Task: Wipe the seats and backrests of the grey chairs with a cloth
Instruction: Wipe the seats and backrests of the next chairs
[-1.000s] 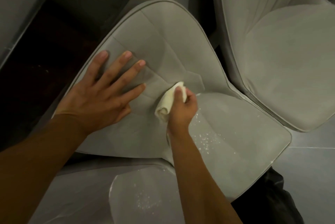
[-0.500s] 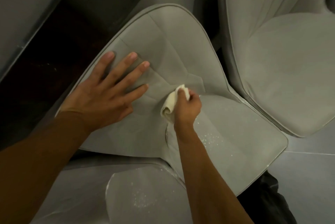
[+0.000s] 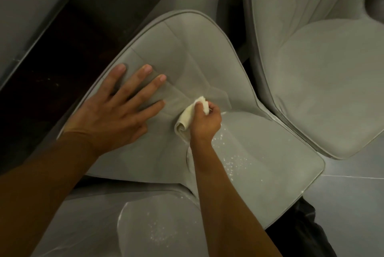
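Note:
A grey upholstered chair (image 3: 270, 152) fills the middle of the view, its backrest (image 3: 187, 49) rising to the upper left. My left hand (image 3: 116, 111) lies flat with spread fingers on the backrest's left side. My right hand (image 3: 204, 121) grips a rolled cream cloth (image 3: 187, 119) and presses it against the crease where backrest meets seat. White crumbs (image 3: 232, 159) are scattered over the seat just below and right of that hand.
A second grey chair (image 3: 324, 82) stands close on the right, nearly touching the middle one. A third grey seat (image 3: 149, 227) with white crumbs lies at the bottom. Dark floor (image 3: 62, 63) shows at the upper left, pale tiles (image 3: 353, 194) at the lower right.
My right hand with the cloth has shifted only slightly along the crease. My left hand keeps its flat position on the backrest.

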### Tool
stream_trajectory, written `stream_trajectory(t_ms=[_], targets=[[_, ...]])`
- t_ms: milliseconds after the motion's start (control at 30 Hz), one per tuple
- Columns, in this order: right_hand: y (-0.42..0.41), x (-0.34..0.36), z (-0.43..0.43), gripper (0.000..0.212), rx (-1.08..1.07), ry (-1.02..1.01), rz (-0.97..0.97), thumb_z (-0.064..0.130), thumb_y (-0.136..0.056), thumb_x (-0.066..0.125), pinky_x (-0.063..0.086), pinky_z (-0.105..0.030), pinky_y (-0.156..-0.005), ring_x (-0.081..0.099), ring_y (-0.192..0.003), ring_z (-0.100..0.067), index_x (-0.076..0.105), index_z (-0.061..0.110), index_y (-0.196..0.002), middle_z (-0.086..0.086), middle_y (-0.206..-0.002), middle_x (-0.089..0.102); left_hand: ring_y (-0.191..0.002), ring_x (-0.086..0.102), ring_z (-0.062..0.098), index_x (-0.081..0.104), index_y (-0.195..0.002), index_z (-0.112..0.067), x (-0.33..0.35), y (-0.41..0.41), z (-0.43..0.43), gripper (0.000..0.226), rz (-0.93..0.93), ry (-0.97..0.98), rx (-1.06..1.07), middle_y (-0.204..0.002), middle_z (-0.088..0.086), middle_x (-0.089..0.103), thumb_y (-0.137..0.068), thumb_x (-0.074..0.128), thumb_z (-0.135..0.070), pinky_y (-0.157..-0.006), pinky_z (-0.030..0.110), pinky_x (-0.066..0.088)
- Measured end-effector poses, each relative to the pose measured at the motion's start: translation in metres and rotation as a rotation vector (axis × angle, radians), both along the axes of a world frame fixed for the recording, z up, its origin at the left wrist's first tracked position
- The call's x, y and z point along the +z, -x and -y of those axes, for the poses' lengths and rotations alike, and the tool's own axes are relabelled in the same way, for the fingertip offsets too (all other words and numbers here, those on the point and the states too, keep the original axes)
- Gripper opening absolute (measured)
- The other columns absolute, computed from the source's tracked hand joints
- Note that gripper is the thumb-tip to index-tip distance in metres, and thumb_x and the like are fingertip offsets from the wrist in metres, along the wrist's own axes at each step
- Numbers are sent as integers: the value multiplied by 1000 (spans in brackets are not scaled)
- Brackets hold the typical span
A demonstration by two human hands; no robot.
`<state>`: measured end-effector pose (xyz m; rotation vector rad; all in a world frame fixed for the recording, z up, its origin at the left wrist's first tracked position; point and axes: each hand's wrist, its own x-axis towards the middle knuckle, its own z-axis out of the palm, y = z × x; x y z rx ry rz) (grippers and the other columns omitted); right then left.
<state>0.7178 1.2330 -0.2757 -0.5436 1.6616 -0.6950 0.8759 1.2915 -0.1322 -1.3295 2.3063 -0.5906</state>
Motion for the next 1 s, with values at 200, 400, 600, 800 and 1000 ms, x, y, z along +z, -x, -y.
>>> stream_trajectory(t_ms=[200,400,600,800,1000], targets=[[2,-21,-2,15,-26,-49,24,21,-90,68,38,-4,-59,54,-74,-2,59,18,-102,7,-88,58,-152,15,46,55,-145,-18,-1,1,0,58,-11,8,-3,-166,21,20,-91,52,-40,-123,64,3],[16,-44,31,12,-360,-126,-26,21,-88,69,53,-37,-89,65,-90,-23,62,17,-97,-6,-97,67,-152,17,46,55,-145,-17,-2,0,-1,55,-18,16,-3,-165,21,22,-95,48,-39,-123,64,5],[17,-22,29,16,-353,118,65,23,-92,67,53,-23,-79,63,-85,-9,63,13,-104,0,-99,66,-152,16,46,54,-146,-17,-2,-1,-1,55,2,12,2,-166,21,21,-96,46,-40,-123,64,5],[7,-66,27,15,-352,-256,40,23,-90,68,54,-36,-90,65,-91,-26,65,12,-99,-8,-98,68,-153,12,45,52,-148,-17,-2,0,0,58,-18,6,5,-166,21,18,-96,46,-41,-123,63,5],[28,-86,42,24,-364,-338,90,17,-91,66,53,-32,-78,65,-85,-28,68,0,-107,-11,-94,67,-152,14,46,52,-148,-18,-2,0,-1,60,16,7,-2,-166,21,19,-93,51,-43,-123,64,7]])
